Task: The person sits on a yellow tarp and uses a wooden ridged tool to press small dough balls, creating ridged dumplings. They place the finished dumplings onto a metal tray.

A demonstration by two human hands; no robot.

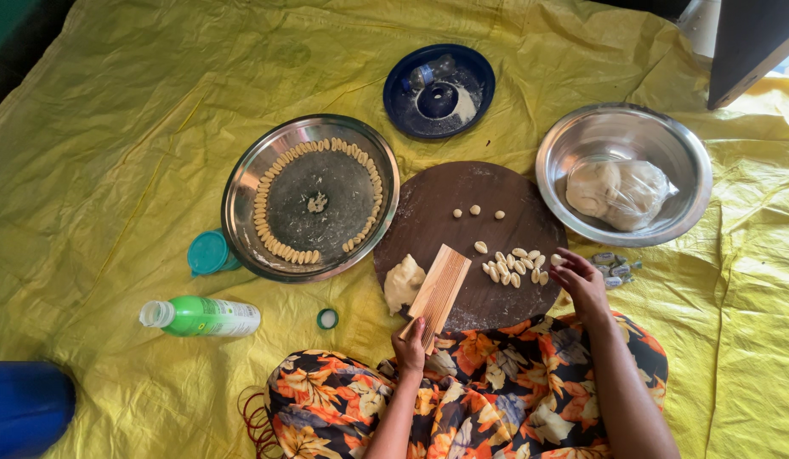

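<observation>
My left hand (410, 343) grips the lower end of a ridged wooden paddle (439, 287) that rests tilted on a round dark wooden board (450, 208). A lump of pale dough (403, 282) lies on the board just left of the paddle. My right hand (577, 276) reaches over the board's right edge, fingertips pinching a small dough piece (556, 259) beside a cluster of several small dough pieces (513, 266). Three more small pieces (475, 211) sit near the board's middle.
A steel plate (244, 200) ringed with shaped dough pieces lies left of the board. A steel bowl (573, 136) holds bagged dough (617, 192). A blue lid (479, 81), green bottle (203, 316), teal container (209, 252) and small cap (327, 319) rest on the yellow sheet (114, 127).
</observation>
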